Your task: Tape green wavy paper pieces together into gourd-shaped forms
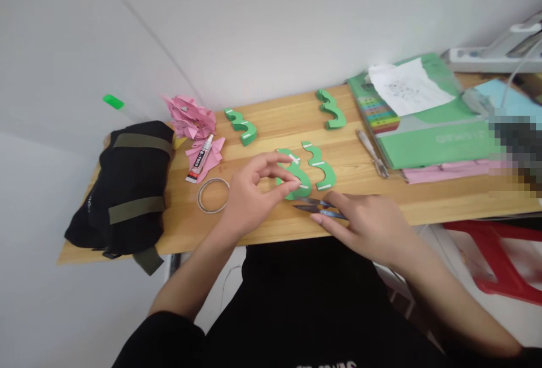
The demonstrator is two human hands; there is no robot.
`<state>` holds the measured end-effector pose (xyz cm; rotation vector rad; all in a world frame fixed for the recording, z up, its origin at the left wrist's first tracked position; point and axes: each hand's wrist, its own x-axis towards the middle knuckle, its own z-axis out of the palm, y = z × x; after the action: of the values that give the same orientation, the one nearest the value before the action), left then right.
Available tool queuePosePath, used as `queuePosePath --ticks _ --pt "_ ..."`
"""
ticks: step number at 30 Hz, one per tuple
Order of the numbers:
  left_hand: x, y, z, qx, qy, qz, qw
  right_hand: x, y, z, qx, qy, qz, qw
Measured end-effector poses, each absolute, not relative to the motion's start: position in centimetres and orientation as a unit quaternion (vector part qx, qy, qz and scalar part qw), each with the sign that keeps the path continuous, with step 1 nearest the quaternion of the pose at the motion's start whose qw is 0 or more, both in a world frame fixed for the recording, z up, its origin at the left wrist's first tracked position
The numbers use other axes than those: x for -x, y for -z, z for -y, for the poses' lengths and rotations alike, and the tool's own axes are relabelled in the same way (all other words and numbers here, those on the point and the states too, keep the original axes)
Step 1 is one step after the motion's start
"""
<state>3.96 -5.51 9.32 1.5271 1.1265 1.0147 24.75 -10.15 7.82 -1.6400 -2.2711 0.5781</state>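
Observation:
My left hand (256, 190) is over a green wavy cut-out (301, 179), thumb and index fingertip pressed together at its lower part. Whatever is pinched there is too small to make out. White strips show on that cut-out's surface. In my right hand (366, 221) is a pair of thread snips (322, 208), blades apart and pointing left, close to the left fingertips. Just right of the first piece lies a second green cut-out (319, 167) with white strips across it. A roll of tape (199, 201) lies flat beside my left hand.
Farther back are two more green wavy pieces (243, 128) (332, 111). At left are a glue tube (200, 158), crumpled pink paper (190, 117) and a black bag (135, 187). A pen-like tool (372, 153) lies beside a green folder (436, 142) at right. A red stool (486, 255) stands below.

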Motion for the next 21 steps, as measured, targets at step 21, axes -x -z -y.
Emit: queuePosePath --ticks 21 --pt "-5.7 -4.5 6.9 -0.683 -0.408 -0.5 0.341 -24.1 -3.4 7.9 0.676 -0.432 0.429 0.415"
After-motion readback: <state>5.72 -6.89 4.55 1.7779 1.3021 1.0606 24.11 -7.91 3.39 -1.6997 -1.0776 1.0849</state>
